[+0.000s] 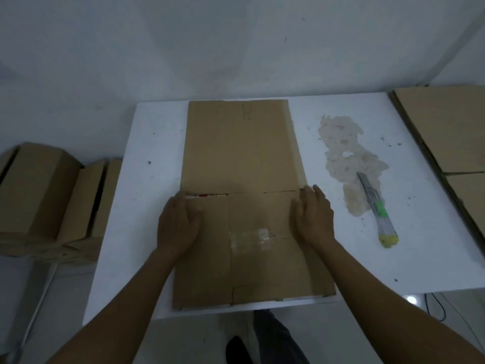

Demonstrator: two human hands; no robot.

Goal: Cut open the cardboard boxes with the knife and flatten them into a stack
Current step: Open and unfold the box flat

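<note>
Flattened box pressed flat at centre of white square table.
The brown flattened cardboard box lies centred; left hand and right hand rest open-palmed along its side edges, grasping nothing, apparently squaring creases. The green-and-yellow-handled knife lies released alongside.

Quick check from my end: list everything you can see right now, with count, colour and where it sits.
flattened box: one, brown, centre of the table, clear tape patch near its near end
knife: one, green and yellow handle, lying on the table right of the box, untouched
flat cardboard stack: one pile, brown, right edge of the table
uncut boxes: several, exact count unclear, brown, beside the table on the left
table: one, white, with a scuffed patch under the knife
cable: one, dark, below the table's right corner
left hand: flat on the box's left edge
right hand: flat on the box's right edge
</note>
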